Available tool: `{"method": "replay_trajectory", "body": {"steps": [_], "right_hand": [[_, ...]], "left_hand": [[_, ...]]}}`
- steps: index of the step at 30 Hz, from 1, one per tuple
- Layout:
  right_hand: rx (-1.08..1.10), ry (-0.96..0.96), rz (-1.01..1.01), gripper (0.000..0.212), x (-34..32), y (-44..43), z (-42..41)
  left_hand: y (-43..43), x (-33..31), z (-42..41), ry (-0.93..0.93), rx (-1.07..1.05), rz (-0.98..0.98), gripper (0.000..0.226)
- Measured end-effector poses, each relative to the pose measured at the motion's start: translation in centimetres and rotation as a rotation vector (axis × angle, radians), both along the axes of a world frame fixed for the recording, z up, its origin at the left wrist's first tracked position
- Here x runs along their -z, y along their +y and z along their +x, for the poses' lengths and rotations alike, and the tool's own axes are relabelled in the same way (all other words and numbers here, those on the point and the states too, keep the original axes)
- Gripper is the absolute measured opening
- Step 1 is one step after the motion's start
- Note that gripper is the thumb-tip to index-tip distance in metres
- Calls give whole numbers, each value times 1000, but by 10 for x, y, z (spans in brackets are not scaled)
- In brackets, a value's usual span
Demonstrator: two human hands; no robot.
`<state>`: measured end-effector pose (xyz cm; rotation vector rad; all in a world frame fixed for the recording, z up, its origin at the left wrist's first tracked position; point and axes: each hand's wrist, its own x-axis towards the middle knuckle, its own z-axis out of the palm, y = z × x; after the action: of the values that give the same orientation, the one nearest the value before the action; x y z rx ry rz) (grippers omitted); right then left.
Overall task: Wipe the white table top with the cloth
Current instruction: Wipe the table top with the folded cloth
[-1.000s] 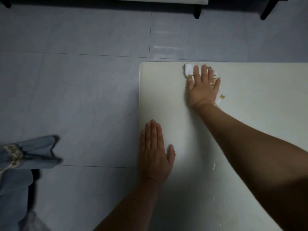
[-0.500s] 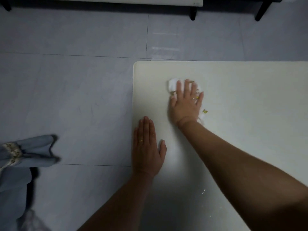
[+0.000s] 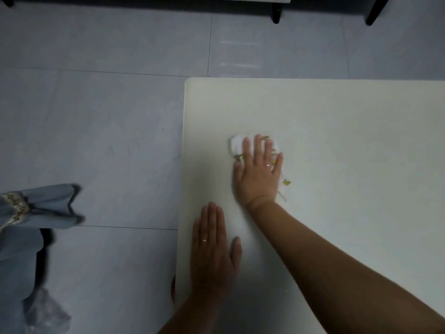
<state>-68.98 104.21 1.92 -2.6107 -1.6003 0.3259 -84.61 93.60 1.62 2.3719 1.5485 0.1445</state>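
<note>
No text, label, brand, number or sign can be read anywhere in view. The cloth (image 3: 237,144) carries small yellow marks, too blurred to tell whether they are print or pattern.

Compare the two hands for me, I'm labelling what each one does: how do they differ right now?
The right hand presses the white cloth flat; the left hand lies on bare table top. The right hand reaches farther in; the left hand stays by the near left edge. Both lie palm-down, each wearing a ring.
</note>
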Motion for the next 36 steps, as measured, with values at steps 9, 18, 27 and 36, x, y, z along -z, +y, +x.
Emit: {"method": "replay_trajectory", "body": {"steps": [9,18,27,36], "right_hand": [[43,-34,20,61,5,-41,45],[-269,-59,55,56,7,-77,21],[33,-12,75,57,0,-95,-35],[168,-52,63,58,6,-134,16]], "left_hand": [[3,0,2,6,-6,-11,69],[5,2,1,-15,1,14,67],[5,4,4,-4,1,32,65],[3,4,2,-46,2,83,63]]}}
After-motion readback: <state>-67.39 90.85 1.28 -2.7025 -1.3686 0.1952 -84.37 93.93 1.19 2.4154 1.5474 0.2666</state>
